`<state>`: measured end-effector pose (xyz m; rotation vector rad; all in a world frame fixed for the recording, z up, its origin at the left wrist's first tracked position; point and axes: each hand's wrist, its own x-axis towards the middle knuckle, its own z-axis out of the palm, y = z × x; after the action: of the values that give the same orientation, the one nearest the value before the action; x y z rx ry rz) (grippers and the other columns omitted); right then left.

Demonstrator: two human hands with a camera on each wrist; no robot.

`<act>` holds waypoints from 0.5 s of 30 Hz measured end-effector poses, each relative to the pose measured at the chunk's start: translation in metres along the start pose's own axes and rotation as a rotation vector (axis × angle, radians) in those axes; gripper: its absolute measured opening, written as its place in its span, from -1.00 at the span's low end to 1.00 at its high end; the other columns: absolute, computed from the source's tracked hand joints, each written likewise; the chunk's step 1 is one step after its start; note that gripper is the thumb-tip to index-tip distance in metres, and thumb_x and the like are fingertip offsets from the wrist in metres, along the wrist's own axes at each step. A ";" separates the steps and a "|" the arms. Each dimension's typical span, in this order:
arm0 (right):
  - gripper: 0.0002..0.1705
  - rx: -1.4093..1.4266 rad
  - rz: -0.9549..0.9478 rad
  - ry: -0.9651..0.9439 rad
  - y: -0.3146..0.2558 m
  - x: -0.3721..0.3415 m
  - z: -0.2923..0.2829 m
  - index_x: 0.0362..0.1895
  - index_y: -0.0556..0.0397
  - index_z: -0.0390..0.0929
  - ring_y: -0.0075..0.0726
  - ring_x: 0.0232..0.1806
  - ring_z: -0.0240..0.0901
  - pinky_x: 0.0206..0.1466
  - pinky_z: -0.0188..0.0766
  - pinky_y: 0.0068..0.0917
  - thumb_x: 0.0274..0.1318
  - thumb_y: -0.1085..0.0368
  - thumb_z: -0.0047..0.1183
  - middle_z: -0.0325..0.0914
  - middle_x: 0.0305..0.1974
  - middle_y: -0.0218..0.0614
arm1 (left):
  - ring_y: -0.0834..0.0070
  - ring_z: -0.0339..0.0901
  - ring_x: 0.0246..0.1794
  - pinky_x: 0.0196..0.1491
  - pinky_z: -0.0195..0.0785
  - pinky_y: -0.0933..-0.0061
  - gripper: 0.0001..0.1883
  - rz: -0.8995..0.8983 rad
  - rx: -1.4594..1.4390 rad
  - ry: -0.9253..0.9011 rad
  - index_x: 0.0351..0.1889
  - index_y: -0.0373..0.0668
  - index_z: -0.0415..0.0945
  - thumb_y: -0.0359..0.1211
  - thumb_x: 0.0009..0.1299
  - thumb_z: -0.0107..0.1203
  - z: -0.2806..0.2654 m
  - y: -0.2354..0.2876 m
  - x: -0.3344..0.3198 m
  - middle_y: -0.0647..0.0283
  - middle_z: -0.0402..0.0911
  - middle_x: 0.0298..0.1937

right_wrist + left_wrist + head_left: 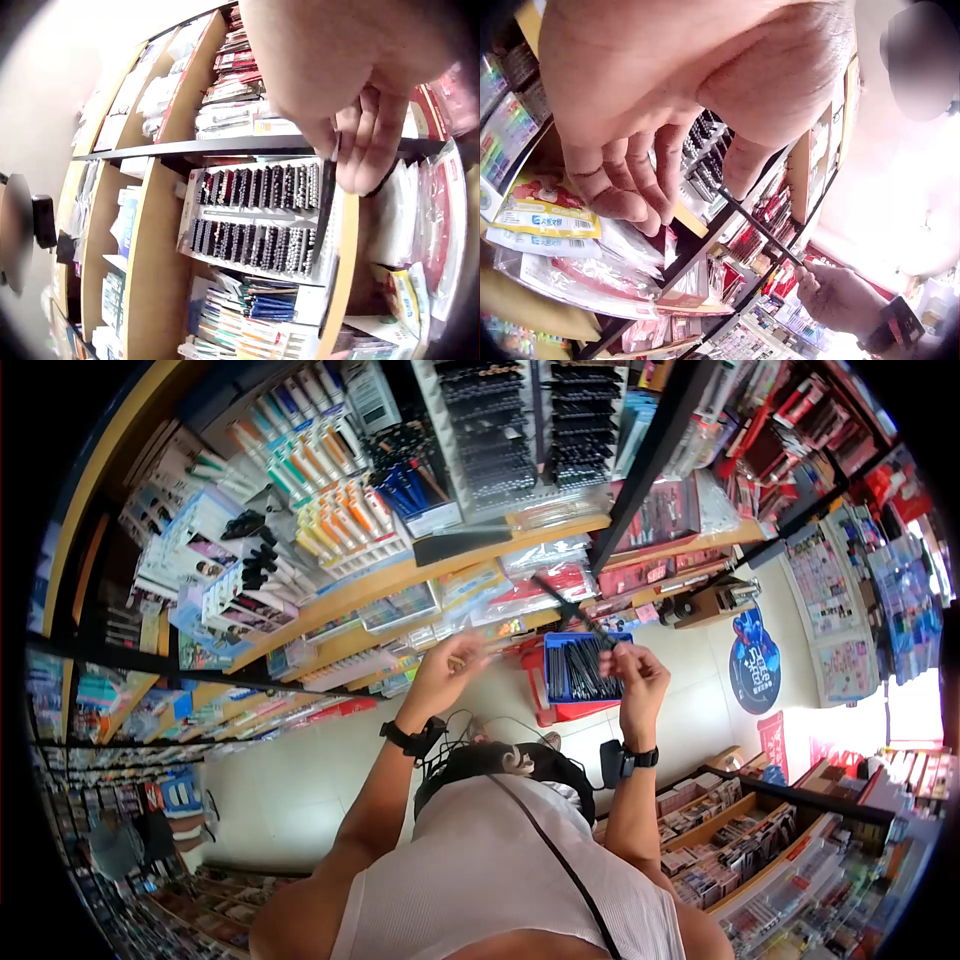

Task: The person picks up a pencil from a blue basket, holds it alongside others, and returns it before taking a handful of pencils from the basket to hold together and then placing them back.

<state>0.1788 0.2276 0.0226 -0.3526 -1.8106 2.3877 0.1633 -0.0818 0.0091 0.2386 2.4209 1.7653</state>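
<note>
My right hand (637, 678) (838, 296) (349, 90) pinches one end of a long, slim dark stick-like item (597, 628) (769, 234) (325, 217), probably a pen. It slants up toward the shelves in the head view. My left hand (447, 672) (675, 82) is raised to the left of it, fingers loosely bent, holding nothing. In the left wrist view the item's far end lies beside the left thumb; whether they touch is unclear. Below the right hand, many dark pens fill a blue basket (548, 670).
A red container or stool (540, 705) is under the basket. Shelves ahead carry a rack of dark pens (487, 435) (289, 187), colourful pens (345, 520) and plastic-wrapped packs (545, 565) (577, 281). Another shelf unit (745, 825) stands behind on the right. A round floor sticker (754, 660) lies right.
</note>
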 end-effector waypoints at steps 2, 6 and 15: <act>-0.76 0.085 -0.090 0.112 0.002 0.016 -0.002 -0.12 0.35 0.59 -0.39 -0.39 0.60 -0.22 0.59 -0.46 0.35 0.34 0.12 0.69 -0.30 -0.07 | 0.73 0.49 -0.21 -0.19 0.34 0.65 -0.74 -0.019 -0.024 -0.053 0.06 -0.21 0.56 -0.40 0.44 0.21 0.002 -0.003 -0.005 0.42 0.60 -0.19; -0.74 0.170 -0.193 0.234 -0.021 0.045 0.014 -0.13 0.35 0.59 -0.38 -0.39 0.62 -0.22 0.60 -0.49 0.36 0.31 0.12 0.69 -0.29 -0.12 | 0.73 0.50 -0.18 -0.16 0.34 0.65 -0.76 -0.037 -0.039 -0.114 0.05 -0.21 0.57 -0.42 0.45 0.19 0.008 -0.013 -0.014 0.43 0.61 -0.19; -0.78 0.225 -0.276 0.302 -0.043 0.116 0.048 -0.14 0.36 0.58 -0.36 -0.38 0.67 -0.28 0.64 -0.49 0.33 0.38 0.11 0.70 -0.33 -0.09 | 0.67 0.51 -0.14 -0.03 0.39 0.55 -0.74 -0.156 -0.150 -0.128 0.05 -0.20 0.60 -0.38 0.43 0.18 0.001 -0.028 -0.022 0.39 0.65 -0.15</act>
<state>0.0528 0.2226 0.0630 -0.3843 -1.3501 2.1796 0.1834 -0.0935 -0.0175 0.1380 2.1460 1.7929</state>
